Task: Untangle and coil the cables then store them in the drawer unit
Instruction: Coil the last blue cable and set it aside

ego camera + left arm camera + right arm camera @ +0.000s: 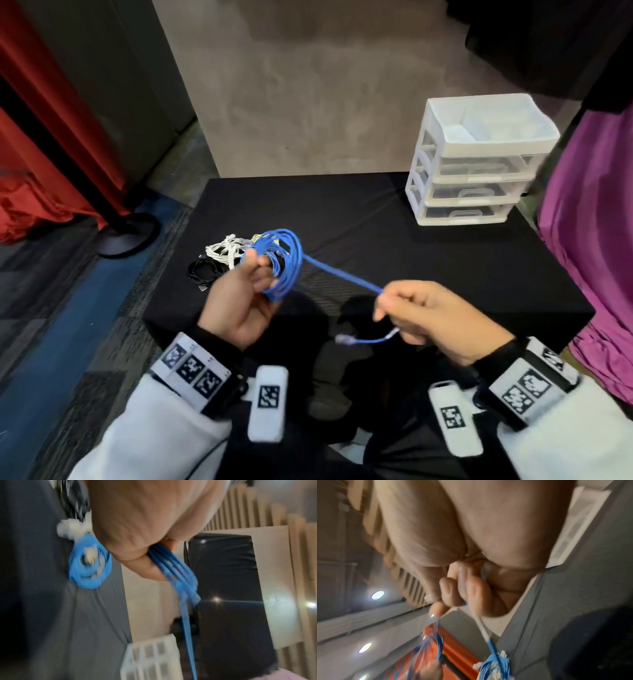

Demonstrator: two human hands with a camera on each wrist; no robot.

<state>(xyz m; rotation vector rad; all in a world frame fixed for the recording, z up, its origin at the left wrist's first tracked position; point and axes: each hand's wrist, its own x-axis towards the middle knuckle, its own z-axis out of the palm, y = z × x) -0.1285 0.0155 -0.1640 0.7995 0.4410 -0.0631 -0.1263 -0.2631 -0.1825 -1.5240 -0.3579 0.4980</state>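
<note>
The left hand [236,305] is held up over the near edge of the black bench [428,267], its fingers [263,279] curled round a bundle of loops of the blue cable [282,260], so the coil stands roughly upright above the bench surface. From the coil one strand runs rightward and toward the person to the right hand [435,318], whose fingers are closed on it in a pinch; the short tail beyond that grip curves back to the left and ends in a clear plug [343,340] hanging free in the air (the right wrist view is blurred, but the curled fingers [452,592] and the cable leaving them can be made out). In the left wrist view the blue strands pass under the curled hand [137,531].

Behind the coil, on the left part of the bench, lie a tangle of white cables [224,250] and, just beside it, a small black cable [202,269]. The white drawer unit [479,161] stands at the far right corner of the bench, its three drawers pushed in, well apart from both hands.
</note>
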